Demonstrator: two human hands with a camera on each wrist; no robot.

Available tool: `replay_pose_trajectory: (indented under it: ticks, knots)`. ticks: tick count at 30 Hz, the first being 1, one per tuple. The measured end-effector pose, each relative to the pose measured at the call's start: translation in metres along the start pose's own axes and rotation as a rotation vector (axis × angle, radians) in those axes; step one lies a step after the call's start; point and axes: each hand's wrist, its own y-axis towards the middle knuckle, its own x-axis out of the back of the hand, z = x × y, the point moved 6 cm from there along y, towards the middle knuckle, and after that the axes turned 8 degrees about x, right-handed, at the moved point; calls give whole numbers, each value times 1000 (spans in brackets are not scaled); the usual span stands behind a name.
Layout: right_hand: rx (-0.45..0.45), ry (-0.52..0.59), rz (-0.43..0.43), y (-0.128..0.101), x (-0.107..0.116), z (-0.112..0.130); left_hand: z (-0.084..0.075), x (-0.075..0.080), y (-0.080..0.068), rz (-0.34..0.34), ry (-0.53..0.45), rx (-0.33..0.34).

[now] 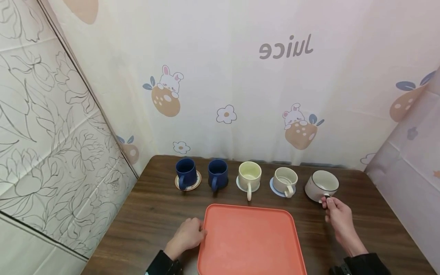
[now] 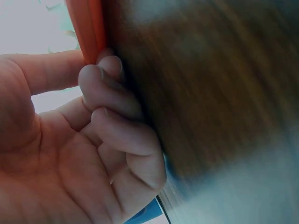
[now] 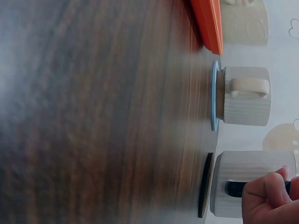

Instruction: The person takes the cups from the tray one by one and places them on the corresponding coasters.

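My right hand (image 1: 340, 219) pinches the dark handle (image 3: 236, 188) of a ribbed white mug (image 1: 322, 186) with a dark rim, at the right end of a row of mugs. Beside that mug's base, the right wrist view shows a thin black coaster (image 3: 205, 185); whether they touch I cannot tell. At the left edge of an orange-red tray (image 1: 251, 240), my left hand (image 1: 188, 233) holds the rim between thumb and curled fingers. Nearest to the white mug stands a cream mug (image 1: 285, 181) on a light blue coaster (image 3: 214, 95).
Further left along the brown wooden table (image 1: 144, 217) stand a pale green-yellow mug (image 1: 249, 176) and two dark blue mugs, one in the middle-left (image 1: 218, 174) and one (image 1: 186, 172) on a patterned coaster (image 1: 194, 183). A printed curtain (image 1: 233, 76) hangs behind the table.
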Motion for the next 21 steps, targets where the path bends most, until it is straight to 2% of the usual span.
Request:
replay_pose_trajectory:
  ticks: [8,13,21]
  knots:
    - [-21,0,2,11,2,0,-1,2,-1,-12,11,-30]
    - [-68,-29,1,16,2,-3,-1,1,-1,0,2,-23]
    - [-91,-94,14,19,1,-3,-1,1,-1,1,0,-15]
